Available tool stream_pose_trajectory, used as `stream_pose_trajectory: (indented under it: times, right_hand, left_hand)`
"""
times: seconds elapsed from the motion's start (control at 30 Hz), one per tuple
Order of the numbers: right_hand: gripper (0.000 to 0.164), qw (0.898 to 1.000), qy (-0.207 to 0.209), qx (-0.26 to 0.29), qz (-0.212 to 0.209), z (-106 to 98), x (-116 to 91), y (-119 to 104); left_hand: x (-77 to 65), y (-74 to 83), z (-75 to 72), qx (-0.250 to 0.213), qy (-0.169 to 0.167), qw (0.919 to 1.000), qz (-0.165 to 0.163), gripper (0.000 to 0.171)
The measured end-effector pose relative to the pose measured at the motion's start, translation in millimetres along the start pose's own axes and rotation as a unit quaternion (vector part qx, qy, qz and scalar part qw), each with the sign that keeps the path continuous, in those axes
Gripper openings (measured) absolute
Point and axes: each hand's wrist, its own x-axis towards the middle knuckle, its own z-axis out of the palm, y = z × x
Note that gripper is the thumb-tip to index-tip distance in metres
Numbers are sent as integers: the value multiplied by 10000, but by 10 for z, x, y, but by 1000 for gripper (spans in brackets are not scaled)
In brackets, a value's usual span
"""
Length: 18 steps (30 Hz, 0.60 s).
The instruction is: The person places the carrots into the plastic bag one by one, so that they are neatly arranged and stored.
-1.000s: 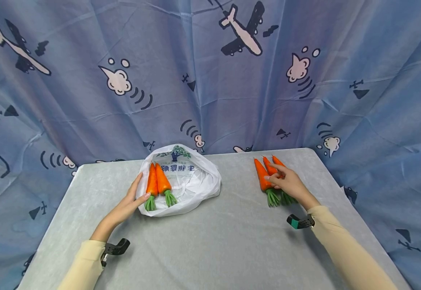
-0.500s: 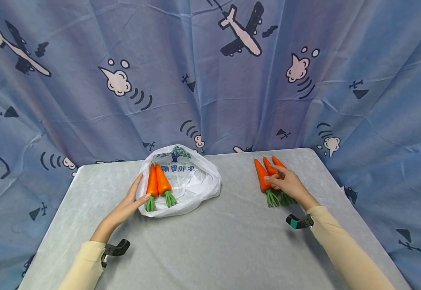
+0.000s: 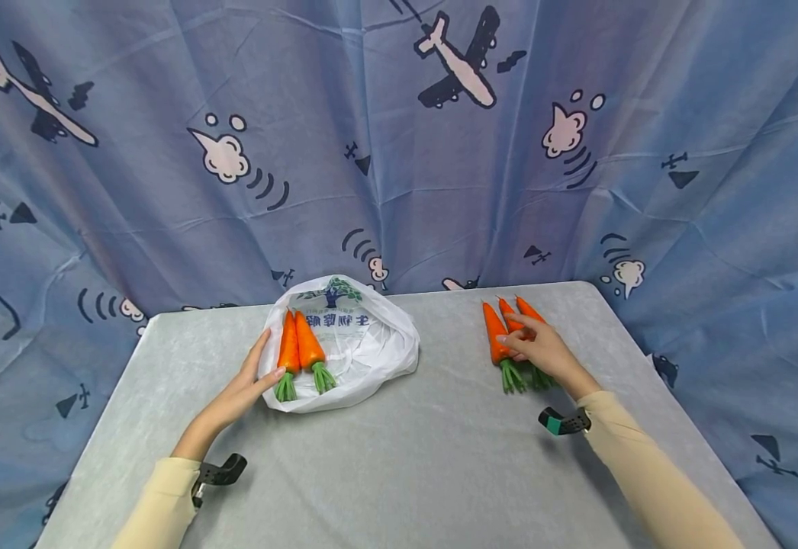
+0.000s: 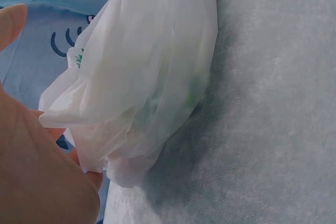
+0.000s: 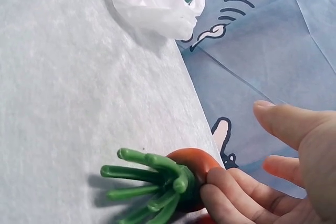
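Observation:
At the left of the head view, a white plastic bag (image 3: 378, 366) lies with its mouth spread. Two orange carrots (image 3: 311, 347) with green stem stubs lie side by side in the opening. My left hand (image 3: 237, 389) rests against the bag's left side, fingers mostly straight and thumb over the rim. On the right, my right hand (image 3: 543, 351) reaches over three carrots (image 3: 495, 332), partly hiding two. In the right wrist view, its lower fingers touch the side of a carrot (image 5: 194, 161), while the thumb stands apart from it.
A pale grey cloth-covered table (image 3: 399, 473) carries everything. Just behind its far edge hangs a blue curtain (image 3: 399, 152) printed with planes and clouds. Black wrist straps (image 3: 220, 469) sit on both arms below the hands.
My right hand has shifted slightly left, and the stem end of the leftmost carrot has swung a little left with it. The left hand and bag hold still.

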Motion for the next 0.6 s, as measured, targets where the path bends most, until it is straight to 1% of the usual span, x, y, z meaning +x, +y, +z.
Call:
stream_pose_trajectory:
  times: [0.1, 0.33, 0.6]
  right_hand:
    - [71, 10000, 18, 62, 38, 31, 17, -9]
    - [70, 9998, 113, 112, -87, 66, 41, -20]
    - [72, 9999, 81, 61, 70, 80, 53, -37]
  left_hand:
    - [-6, 7, 1, -6, -9, 10000, 2, 84]
    - [-12, 6, -8, -10, -12, 10000, -34, 84]
    - [-24, -6, -17, -53, 23, 10000, -10, 84]
